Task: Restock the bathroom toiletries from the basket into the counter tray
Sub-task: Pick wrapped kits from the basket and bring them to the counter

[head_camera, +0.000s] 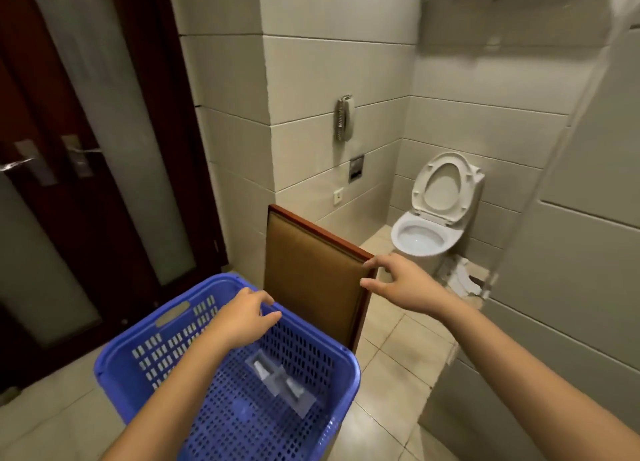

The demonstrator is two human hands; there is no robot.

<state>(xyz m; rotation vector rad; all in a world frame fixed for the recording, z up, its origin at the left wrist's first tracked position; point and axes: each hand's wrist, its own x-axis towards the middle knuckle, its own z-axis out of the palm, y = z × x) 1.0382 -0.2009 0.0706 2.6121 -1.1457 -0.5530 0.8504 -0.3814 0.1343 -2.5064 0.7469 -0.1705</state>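
Blue basket (114,353) on the floor holds a clear packet (280,384) beneath the loosely curled, empty left hand (242,316), the right hand (398,284) spreading its fingers at a wood-framed panel (311,270) corner; restocking seems unstarted, next pinching that packet.

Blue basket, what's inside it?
A see-through packet with small pale things lies on the blue basket bottom. The left arm covers part of the bottom, so anything beneath it is hidden.
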